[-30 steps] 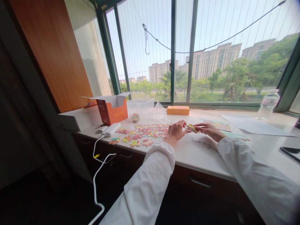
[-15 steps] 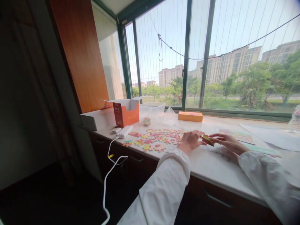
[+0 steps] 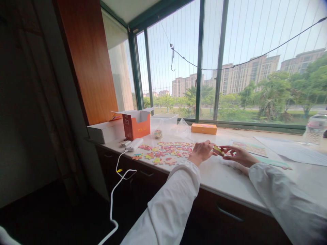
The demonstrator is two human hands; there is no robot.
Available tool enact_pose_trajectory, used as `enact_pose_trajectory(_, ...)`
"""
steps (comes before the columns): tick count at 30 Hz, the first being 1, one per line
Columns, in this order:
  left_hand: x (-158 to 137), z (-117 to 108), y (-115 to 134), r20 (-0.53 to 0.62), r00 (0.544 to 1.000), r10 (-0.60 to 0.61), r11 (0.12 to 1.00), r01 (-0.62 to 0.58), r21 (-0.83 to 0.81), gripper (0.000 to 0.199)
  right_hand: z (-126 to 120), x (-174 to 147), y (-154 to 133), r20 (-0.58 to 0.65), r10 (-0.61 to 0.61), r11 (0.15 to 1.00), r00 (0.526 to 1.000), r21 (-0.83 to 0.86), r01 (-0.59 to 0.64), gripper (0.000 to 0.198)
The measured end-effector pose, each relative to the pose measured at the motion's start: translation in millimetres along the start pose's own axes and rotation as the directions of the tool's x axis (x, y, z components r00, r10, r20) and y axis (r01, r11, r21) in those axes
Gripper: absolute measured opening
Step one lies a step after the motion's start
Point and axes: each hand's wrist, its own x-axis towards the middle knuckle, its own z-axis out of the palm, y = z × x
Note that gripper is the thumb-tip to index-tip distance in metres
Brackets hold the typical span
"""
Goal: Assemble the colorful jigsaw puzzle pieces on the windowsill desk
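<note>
Between my two hands, a small yellow-and-brown piece (image 3: 218,150) is held tilted just above the windowsill counter; its exact kind is hard to make out. My left hand (image 3: 201,152) has its fingertips closed on the near-left end. From the other side, my right hand (image 3: 238,156) pinches the right end between thumb and fingers. Left of my left hand, many loose jigsaw puzzle pieces (image 3: 170,161) in pink, red and yellow lie spread on the counter (image 3: 217,175). A printed picture sheet (image 3: 251,148) lies beyond my right hand.
An orange-red box (image 3: 137,126) stands open at the left, beside a white box (image 3: 102,133) and a clear plastic tub (image 3: 165,120). A white power adapter (image 3: 134,145) trails a cable (image 3: 112,200) over the edge. An orange box (image 3: 203,128) and a plastic bottle (image 3: 314,127) stand near the window.
The view has shifted slightly, so everything sits a little further left. Both hands still hold the small piece, which has turned slightly; the right fingers have bent more around it.
</note>
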Motion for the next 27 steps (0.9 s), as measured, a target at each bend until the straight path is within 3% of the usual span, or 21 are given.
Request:
enact_pose_trajectory(3,1.1,-10.8,5.9,0.019,1.000,-0.007,0.998,0.006,0.059,0.040,-1.2,-0.1,-3.6,-0.011,-0.029,1.000,1.000,-0.001,0.029,0.073)
enact_pose_trajectory(8,-16.7,-33.6,15.4,0.029,0.999,-0.037,0.993,0.033,0.117,0.042,-1.4,-3.0,-25.9,0.087,-0.087,0.996,0.992,0.017,0.086,0.072)
enact_pose_trajectory(14,-84.7,-51.5,25.3,-0.109,0.973,-0.204,0.976,0.211,0.059,0.043,13.4,-13.1,-75.9,0.255,-0.195,0.981,0.947,0.038,0.192,0.061)
enact_pose_trajectory(18,-132.1,-43.4,31.2,-0.162,0.918,-0.362,0.930,0.368,0.007,0.031,31.6,-17.7,-97.7,0.342,-0.286,0.957,0.895,0.066,0.281,0.058)
enact_pose_trajectory(21,-153.8,-35.8,33.7,-0.181,0.895,-0.408,0.910,0.414,-0.003,0.024,44.4,-19.7,-106.1,0.381,-0.330,0.943,0.864,0.080,0.324,0.055)
enact_pose_trajectory(27,-166.3,-45.4,22.3,-0.234,0.860,-0.454,0.884,0.467,-0.003,0.025,70.8,-14.9,-119.8,0.297,-0.282,0.958,0.912,0.038,0.283,0.055)
